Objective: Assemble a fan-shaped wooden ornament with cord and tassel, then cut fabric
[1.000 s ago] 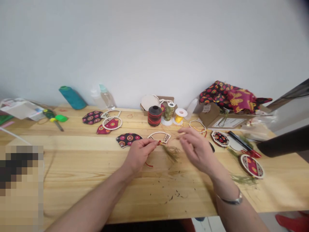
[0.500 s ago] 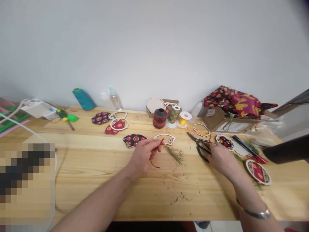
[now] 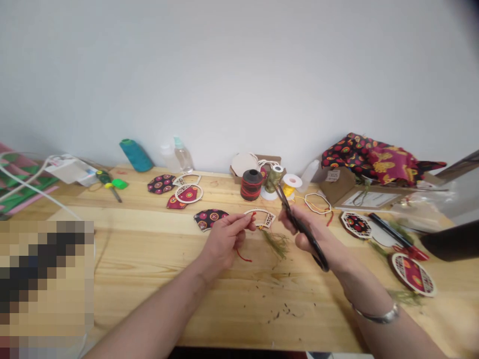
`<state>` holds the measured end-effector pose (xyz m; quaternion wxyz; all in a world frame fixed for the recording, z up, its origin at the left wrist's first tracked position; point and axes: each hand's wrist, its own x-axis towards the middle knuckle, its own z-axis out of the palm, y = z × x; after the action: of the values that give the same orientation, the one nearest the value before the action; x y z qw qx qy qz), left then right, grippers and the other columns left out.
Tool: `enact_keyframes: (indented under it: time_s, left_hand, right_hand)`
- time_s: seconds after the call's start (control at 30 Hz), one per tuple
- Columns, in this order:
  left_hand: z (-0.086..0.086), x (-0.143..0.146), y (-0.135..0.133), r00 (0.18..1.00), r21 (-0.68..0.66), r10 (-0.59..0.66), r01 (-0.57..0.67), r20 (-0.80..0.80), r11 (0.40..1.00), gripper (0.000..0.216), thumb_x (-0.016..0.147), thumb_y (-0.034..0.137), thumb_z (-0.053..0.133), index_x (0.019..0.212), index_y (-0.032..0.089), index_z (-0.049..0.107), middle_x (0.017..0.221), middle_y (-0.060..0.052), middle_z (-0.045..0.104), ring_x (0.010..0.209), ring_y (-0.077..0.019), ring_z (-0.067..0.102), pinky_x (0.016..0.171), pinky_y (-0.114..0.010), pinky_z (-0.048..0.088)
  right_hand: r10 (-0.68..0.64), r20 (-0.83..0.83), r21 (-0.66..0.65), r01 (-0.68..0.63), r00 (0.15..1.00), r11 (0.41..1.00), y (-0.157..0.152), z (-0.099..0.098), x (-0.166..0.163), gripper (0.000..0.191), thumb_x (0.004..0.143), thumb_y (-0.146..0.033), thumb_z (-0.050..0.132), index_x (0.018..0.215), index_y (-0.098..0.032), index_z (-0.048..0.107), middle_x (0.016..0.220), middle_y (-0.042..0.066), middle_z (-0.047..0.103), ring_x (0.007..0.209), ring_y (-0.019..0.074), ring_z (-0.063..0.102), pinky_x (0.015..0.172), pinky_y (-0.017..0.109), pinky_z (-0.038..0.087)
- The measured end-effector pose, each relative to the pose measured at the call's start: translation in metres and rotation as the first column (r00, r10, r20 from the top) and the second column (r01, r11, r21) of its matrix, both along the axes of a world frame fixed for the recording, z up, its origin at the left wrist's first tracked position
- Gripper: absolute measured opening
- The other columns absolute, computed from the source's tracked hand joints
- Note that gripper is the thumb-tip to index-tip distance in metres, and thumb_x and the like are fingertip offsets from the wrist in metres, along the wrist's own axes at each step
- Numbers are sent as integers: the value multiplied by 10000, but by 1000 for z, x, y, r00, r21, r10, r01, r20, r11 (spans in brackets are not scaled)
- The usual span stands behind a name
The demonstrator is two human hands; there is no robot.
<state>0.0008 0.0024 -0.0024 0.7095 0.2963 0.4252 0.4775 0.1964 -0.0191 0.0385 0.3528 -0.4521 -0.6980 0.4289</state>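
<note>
i see the pale wooden tabletop (image 3: pixel 157 279) under both hands. my right hand (image 3: pixel 312 237) is closed around black scissors (image 3: pixel 295 219), blades together, tips pointing away from me. my left hand (image 3: pixel 224 242) pinches a thin red cord (image 3: pixel 245 257), whose loose end curls under the palm and looks untrimmed. the bare fan-shaped wooden frame (image 3: pixel 262 217) lies just beyond the left fingertips, and an olive green tassel (image 3: pixel 277 243) lies between the hands. i can't make out any knot, and my right fingers hide part of the handles.
</note>
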Motion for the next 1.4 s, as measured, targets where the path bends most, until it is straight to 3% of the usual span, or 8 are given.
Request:
enact_keyframes:
  time_s: [0.07,0.23,0.3,0.37,0.47,0.63,1.1,1.4]
  left_hand:
    - [0,0,1,999,-28,20,-19,36,999,332,517,320,859,692,83,707,596,8,585,370,26,257,382,-162,92]
    - [-1,-1,2,996,-45,11,-7,87,999,335,519,290,867,714,66,712,604,11,570,385,33,275,381,-139,109]
    - [-3,-1,2,994,-47,7,-2,106,999,331,531,276,863,733,60,714,636,-9,596,401,30,295,383,-129,134]
    - [-4,-2,3,992,-41,15,-10,129,999,317,548,263,856,749,63,714,687,-36,634,413,28,308,385,-122,160]
    - [-6,-3,4,987,-28,45,-41,154,999,290,589,257,837,779,74,716,728,-47,655,417,28,302,381,-120,174]
    - [-8,-3,5,981,-7,97,-97,166,995,228,650,243,808,787,84,722,800,-55,676,431,28,312,382,-119,218]
    - [-4,-1,2,970,8,72,-76,230,997,266,634,266,826,786,76,718,612,43,531,418,26,290,374,-108,223]
    - [-4,1,-1,973,8,37,-40,226,999,303,623,296,835,786,76,706,525,77,421,415,11,239,383,-129,182]
  right_hand:
    - [71,-100,-44,-76,992,996,-2,-8,-7,585,725,-743,521,870,-177,556,700,-5,469,612,133,405,532,259,357]
    - [-14,-37,-126,9,999,992,-5,-25,-4,571,709,-713,601,813,-152,576,618,-31,445,564,103,369,507,236,299]
    - [112,-141,-176,-136,984,975,-5,-27,1,668,747,-787,455,828,-136,583,584,-26,455,520,102,387,490,242,305]
    - [260,-226,-231,-311,939,922,-6,-28,2,757,784,-817,290,855,-124,586,571,-8,486,493,113,435,478,251,319]
    - [363,-239,-313,-425,901,849,-13,-28,-3,766,830,-784,191,870,-124,577,611,20,532,503,124,503,487,254,342]
    - [316,-247,-369,-391,916,843,-21,-28,-18,758,825,-791,175,844,-136,557,626,15,529,477,111,512,476,239,336]
    - [299,-299,-327,-392,906,860,-17,-44,-22,719,875,-734,169,834,-131,558,626,20,549,483,101,526,458,223,328]
    - [266,-421,-345,-424,867,837,-16,-72,-23,740,850,-761,165,913,-138,560,653,-1,524,495,106,542,451,219,372]
